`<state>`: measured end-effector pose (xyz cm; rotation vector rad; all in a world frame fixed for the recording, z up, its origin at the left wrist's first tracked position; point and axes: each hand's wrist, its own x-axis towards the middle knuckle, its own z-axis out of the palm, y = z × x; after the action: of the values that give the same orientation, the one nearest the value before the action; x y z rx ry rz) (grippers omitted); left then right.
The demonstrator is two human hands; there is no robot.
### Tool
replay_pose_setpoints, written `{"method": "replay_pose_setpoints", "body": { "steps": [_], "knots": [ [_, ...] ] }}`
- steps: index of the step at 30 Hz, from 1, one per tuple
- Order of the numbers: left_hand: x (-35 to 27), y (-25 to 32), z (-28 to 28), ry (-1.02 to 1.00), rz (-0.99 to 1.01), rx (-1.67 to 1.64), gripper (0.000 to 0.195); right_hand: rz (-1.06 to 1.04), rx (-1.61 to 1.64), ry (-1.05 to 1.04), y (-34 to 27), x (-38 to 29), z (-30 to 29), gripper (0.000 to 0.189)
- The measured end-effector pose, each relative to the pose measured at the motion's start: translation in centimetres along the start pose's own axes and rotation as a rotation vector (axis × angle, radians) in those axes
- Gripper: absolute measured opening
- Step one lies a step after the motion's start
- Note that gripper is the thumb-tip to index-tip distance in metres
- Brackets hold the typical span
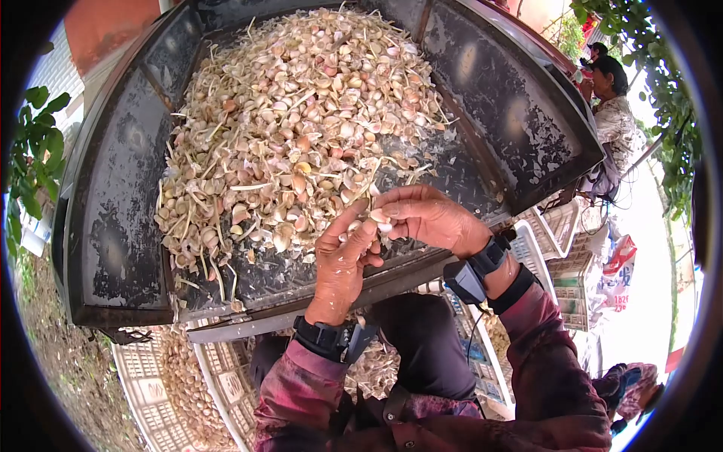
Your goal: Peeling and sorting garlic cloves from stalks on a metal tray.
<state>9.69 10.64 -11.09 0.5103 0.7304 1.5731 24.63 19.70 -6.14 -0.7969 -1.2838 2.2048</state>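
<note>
My left hand (339,260) is closed around some garlic cloves (385,227), pale and smooth, which show between its thumb and fingers. From the right, the thumb and fingertips of my right hand (438,220) pinch a clove at the same spot, so the two hands nearly touch. Both are just above the front edge of a worn metal cart bed (469,164). Beyond them spreads a large heap of loose garlic cloves (316,107), mixed with papery skins and dry stalks. Parts of the held cloves are hidden by my fingers.
Below the cart's front edge, a white plastic crate (152,390) holds cloves at the left. Another white crate (491,367) stands right of my legs. Loose skins (373,367) lie between my knees. Another person (613,113) is beyond the cart's right wall, near a printed sack (618,271).
</note>
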Motion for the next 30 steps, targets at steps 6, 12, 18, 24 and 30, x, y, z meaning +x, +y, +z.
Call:
{"method": "replay_pose_setpoints", "body": {
  "steps": [6,12,18,24,30],
  "knots": [
    [-0.2,0.2,0.1,-0.052,0.099,0.204,0.032,0.001,0.036,0.08,1.2,-0.9,1.3,0.021],
    [-0.9,0.7,0.1,-0.104,0.103,0.005,0.022,-0.099,0.027,0.056,1.8,-1.6,2.3,0.024],
    [-5.3,4.7,2.7,-0.422,0.031,-0.246,0.027,-0.162,-0.286,0.192,1.2,-1.3,0.7,0.025],
    [-11.7,8.2,7.1,-0.868,0.298,-0.538,0.025,-0.164,-0.55,0.265,0.0,1.2,-1.5,0.024],
    [-10.4,9.1,5.4,-1.141,0.223,-0.495,0.014,-0.379,-1.193,0.27,0.4,5.2,-3.1,0.019]
  ]
}}
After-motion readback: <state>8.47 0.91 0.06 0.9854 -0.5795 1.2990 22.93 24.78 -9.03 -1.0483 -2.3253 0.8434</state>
